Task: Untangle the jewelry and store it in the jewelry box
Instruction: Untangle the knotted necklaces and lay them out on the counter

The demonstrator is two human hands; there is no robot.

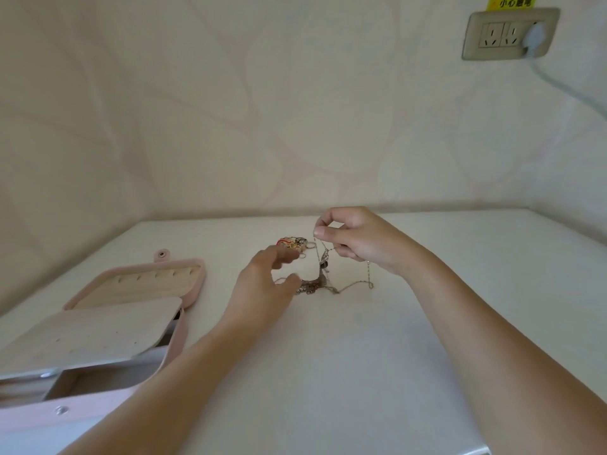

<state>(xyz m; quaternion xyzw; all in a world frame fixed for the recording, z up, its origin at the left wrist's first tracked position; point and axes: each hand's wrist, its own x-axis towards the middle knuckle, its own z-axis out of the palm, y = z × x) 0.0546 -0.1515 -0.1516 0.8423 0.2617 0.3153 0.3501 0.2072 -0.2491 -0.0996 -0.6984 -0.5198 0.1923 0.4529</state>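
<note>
A tangle of thin silver chains (323,280) lies on the white table (345,356) at the centre. My right hand (358,239) pinches one chain between thumb and forefinger and holds it lifted, so the strands hang down to the heap. My left hand (262,280) hovers just left of the heap with thumb and fingers spread around its edge; whether it touches the chain I cannot tell. Behind it sits a small pile of rings and a red-and-gold piece (294,244). The pink jewelry box (108,323) stands open at the left, its lid laid back.
The table meets a cream wall at the back and on both sides. A wall socket (509,34) with a plug and a cable sits high on the right. The box's inner flap (88,333) is raised over its tray.
</note>
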